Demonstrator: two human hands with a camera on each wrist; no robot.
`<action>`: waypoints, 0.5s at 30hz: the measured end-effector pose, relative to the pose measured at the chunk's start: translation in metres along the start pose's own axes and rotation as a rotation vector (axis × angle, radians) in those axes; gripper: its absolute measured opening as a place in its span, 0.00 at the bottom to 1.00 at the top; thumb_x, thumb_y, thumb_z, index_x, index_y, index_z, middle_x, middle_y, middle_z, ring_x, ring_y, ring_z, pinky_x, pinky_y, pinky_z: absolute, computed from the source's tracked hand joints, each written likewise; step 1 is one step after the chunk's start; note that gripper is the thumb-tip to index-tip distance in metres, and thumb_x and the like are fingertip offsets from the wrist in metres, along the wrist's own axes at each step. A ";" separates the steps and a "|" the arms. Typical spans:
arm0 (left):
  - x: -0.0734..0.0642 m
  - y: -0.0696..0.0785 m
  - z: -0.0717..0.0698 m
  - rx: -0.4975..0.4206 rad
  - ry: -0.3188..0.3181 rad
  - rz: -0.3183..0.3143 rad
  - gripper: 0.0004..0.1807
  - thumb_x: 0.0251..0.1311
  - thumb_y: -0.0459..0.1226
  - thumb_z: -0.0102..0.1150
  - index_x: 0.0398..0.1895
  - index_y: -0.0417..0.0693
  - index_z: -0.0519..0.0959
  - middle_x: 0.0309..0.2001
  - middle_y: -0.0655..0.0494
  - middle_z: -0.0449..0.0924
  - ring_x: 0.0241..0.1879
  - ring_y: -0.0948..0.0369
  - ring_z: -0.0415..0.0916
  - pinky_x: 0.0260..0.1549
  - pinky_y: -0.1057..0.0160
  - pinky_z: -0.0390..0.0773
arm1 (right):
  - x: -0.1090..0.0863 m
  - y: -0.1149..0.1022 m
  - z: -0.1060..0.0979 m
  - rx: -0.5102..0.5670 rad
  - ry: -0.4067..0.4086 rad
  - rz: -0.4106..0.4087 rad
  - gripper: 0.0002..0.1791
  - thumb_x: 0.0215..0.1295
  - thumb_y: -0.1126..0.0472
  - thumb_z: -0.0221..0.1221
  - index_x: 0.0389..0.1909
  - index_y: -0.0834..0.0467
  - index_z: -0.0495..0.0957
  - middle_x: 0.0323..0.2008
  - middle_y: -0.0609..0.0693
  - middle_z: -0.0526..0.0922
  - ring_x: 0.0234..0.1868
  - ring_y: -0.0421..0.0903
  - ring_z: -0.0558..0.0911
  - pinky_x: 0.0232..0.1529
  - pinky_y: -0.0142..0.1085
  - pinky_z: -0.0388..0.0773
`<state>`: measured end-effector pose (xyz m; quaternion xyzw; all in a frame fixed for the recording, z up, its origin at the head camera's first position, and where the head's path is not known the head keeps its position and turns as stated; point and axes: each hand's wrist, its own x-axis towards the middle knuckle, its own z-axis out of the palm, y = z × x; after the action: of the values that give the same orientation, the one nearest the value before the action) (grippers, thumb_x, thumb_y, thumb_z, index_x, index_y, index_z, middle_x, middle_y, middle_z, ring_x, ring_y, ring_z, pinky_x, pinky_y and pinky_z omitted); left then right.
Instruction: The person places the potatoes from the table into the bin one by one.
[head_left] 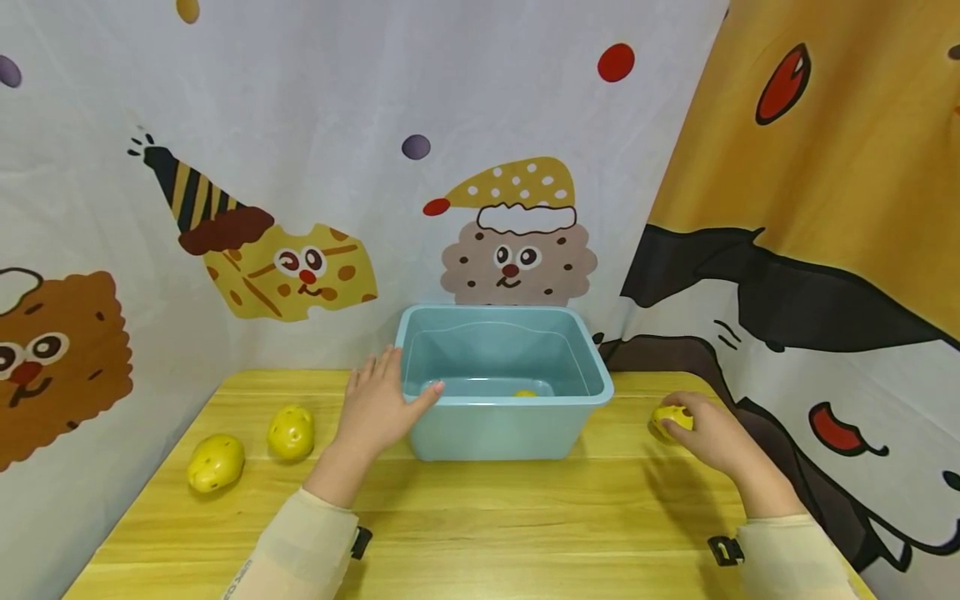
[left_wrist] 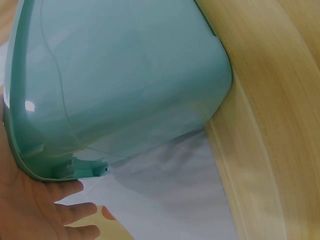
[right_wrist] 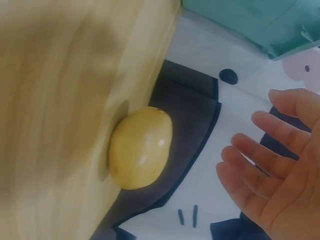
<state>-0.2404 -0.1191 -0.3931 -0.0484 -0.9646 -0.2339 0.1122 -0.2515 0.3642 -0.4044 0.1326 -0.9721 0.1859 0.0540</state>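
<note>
A light blue plastic bin (head_left: 495, 433) stands at the back middle of the table, its top uncovered. My left hand (head_left: 378, 404) rests at its left side, fingers straight and thumb reaching over the near rim; in the left wrist view the palm (left_wrist: 20, 205) lies right at the rim. At the right, my right hand (head_left: 708, 433) hovers over a yellow potato (head_left: 670, 423) with dark eyes on its skin. The right wrist view shows its fingers (right_wrist: 265, 160) loosely bent and apart from the potato (right_wrist: 141, 148). Inside the bin, a bit of yellow (head_left: 525, 393) shows above the near rim.
Two more yellow potatoes lie left of the bin, one nearer (head_left: 216, 463) and one farther (head_left: 291, 432). Behind the wooden table (head_left: 480, 525) hangs a curtain (head_left: 315, 100) with cartoon prints, close to the table's back and right edges.
</note>
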 end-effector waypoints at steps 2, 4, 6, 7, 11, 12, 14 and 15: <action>0.000 0.001 -0.001 -0.003 -0.002 -0.002 0.57 0.62 0.71 0.47 0.78 0.36 0.52 0.78 0.38 0.49 0.75 0.35 0.46 0.71 0.33 0.43 | 0.000 0.003 0.002 0.003 0.007 0.010 0.22 0.69 0.58 0.61 0.59 0.66 0.75 0.58 0.69 0.76 0.55 0.71 0.76 0.48 0.61 0.76; -0.001 0.001 -0.001 0.001 -0.001 -0.001 0.57 0.61 0.71 0.46 0.78 0.35 0.52 0.78 0.38 0.49 0.75 0.35 0.46 0.70 0.33 0.43 | 0.001 0.007 0.003 0.003 0.013 0.019 0.22 0.69 0.58 0.61 0.59 0.66 0.74 0.58 0.70 0.75 0.55 0.71 0.75 0.48 0.62 0.76; -0.001 0.001 -0.002 0.002 -0.001 -0.002 0.58 0.61 0.72 0.45 0.78 0.36 0.52 0.78 0.38 0.49 0.75 0.35 0.46 0.71 0.33 0.43 | 0.003 0.010 0.005 0.000 0.021 0.023 0.22 0.69 0.58 0.61 0.60 0.66 0.74 0.59 0.70 0.74 0.55 0.71 0.75 0.49 0.62 0.75; -0.001 0.001 -0.002 0.003 -0.001 -0.001 0.58 0.61 0.72 0.45 0.78 0.36 0.52 0.78 0.38 0.49 0.75 0.35 0.47 0.70 0.33 0.43 | 0.003 0.012 0.006 -0.002 0.025 0.023 0.22 0.69 0.58 0.61 0.60 0.66 0.74 0.59 0.70 0.74 0.55 0.71 0.75 0.49 0.62 0.75; -0.001 0.001 -0.002 -0.003 0.001 0.001 0.57 0.62 0.71 0.47 0.78 0.36 0.52 0.78 0.38 0.49 0.75 0.35 0.47 0.70 0.33 0.43 | 0.006 0.018 0.010 -0.013 0.041 0.024 0.22 0.69 0.59 0.61 0.59 0.66 0.74 0.58 0.71 0.74 0.54 0.70 0.75 0.48 0.63 0.75; -0.001 0.001 -0.002 -0.003 0.001 0.002 0.57 0.62 0.71 0.47 0.78 0.35 0.52 0.78 0.38 0.49 0.74 0.34 0.47 0.70 0.33 0.43 | 0.007 0.019 0.011 -0.015 0.043 0.026 0.22 0.69 0.59 0.61 0.59 0.66 0.74 0.58 0.71 0.74 0.54 0.70 0.75 0.48 0.63 0.75; -0.001 0.001 -0.002 -0.005 0.002 0.004 0.57 0.62 0.71 0.47 0.78 0.35 0.52 0.78 0.38 0.50 0.74 0.34 0.47 0.70 0.32 0.43 | 0.007 0.021 0.012 -0.016 0.045 0.030 0.22 0.69 0.59 0.61 0.60 0.67 0.74 0.59 0.71 0.73 0.54 0.70 0.75 0.48 0.63 0.75; -0.001 0.001 -0.002 -0.004 0.001 0.003 0.57 0.62 0.71 0.47 0.77 0.35 0.52 0.78 0.38 0.50 0.74 0.34 0.47 0.70 0.32 0.43 | 0.008 0.022 0.012 -0.015 0.044 0.032 0.22 0.70 0.59 0.60 0.60 0.67 0.73 0.59 0.72 0.73 0.54 0.71 0.75 0.48 0.63 0.75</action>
<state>-0.2386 -0.1190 -0.3908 -0.0500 -0.9640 -0.2354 0.1132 -0.2658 0.3777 -0.4224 0.1124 -0.9740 0.1824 0.0734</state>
